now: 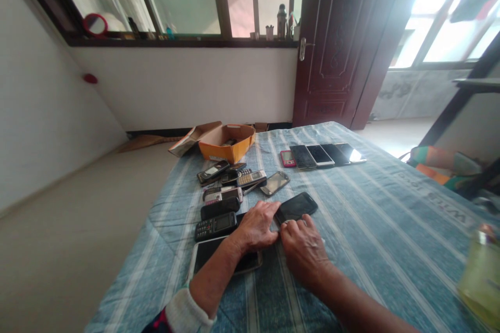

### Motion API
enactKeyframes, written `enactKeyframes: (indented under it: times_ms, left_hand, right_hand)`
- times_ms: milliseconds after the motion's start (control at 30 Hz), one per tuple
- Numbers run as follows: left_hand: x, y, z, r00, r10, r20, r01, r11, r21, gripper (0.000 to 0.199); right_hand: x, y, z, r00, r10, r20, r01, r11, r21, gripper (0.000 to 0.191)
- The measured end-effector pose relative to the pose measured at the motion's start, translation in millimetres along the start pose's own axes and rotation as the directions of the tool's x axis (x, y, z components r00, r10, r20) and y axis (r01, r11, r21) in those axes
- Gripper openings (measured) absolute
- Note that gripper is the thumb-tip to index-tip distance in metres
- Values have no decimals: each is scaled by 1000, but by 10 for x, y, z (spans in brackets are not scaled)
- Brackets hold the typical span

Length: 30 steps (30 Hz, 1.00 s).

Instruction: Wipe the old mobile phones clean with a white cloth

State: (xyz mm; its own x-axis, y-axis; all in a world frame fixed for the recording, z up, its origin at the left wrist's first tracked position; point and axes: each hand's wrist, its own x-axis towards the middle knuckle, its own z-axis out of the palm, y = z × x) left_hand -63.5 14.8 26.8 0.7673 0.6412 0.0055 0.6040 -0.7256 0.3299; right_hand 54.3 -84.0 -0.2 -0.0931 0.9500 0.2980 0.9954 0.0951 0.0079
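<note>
A black smartphone (298,206) lies face up on the striped blue bedcover. My left hand (257,227) is closed at its left end, thumb and fingers against the edge. Along the near edge, my right hand (303,245) is curled tight, knuckles up. A small pale bit shows by its fingers, too little to name. Under my left forearm lies a white-framed tablet-like device (209,251), partly covered. Left of my left hand are a black keypad phone (216,226) and a dark rounded phone (220,208).
Several old phones (251,178) lie heaped beyond my hands, near a grey smartphone (275,183). An open orange box (228,151) stands behind them. A row of phones (321,155) lies at the far right, beside a small red phone (288,158). A yellowish container (482,278) stands at right.
</note>
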Motion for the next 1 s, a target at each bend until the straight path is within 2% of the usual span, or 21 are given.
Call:
enactKeyframes:
  times_ms: [133, 300, 433, 533, 633, 833, 1000]
  left_hand:
    - [-3, 3, -19, 1000, -7, 7, 7, 1000, -8, 66]
    - [18, 40, 0, 997, -71, -39, 70, 997, -24, 56]
    - [34, 69, 42, 989, -111, -100, 110, 994, -17, 54]
    - [32, 72, 72, 987, -98, -125, 99, 995, 7, 53]
    - [28, 76, 89, 987, -85, -139, 93, 994, 50, 49]
    - [42, 123, 85, 979, -143, -145, 157, 983, 95, 38]
    - [44, 147, 73, 981, -165, -106, 173, 982, 75, 44]
  right_hand:
    - [53, 217, -69, 994, 97, 56, -95, 995, -38, 19]
    - [92, 392, -59, 982, 187, 4, -186, 975, -121, 20]
    - [54, 290, -2, 989, 97, -110, -108, 989, -100, 14]
    - [41, 233, 26, 974, 10, -225, -23, 998, -55, 15]
    - [55, 250, 47, 960, -20, -278, 19, 1000, -7, 14]
    - [95, 341, 61, 975, -96, -200, 105, 994, 38, 19]
    - [155, 550, 54, 996, 12, -87, -12, 1000, 11, 18]
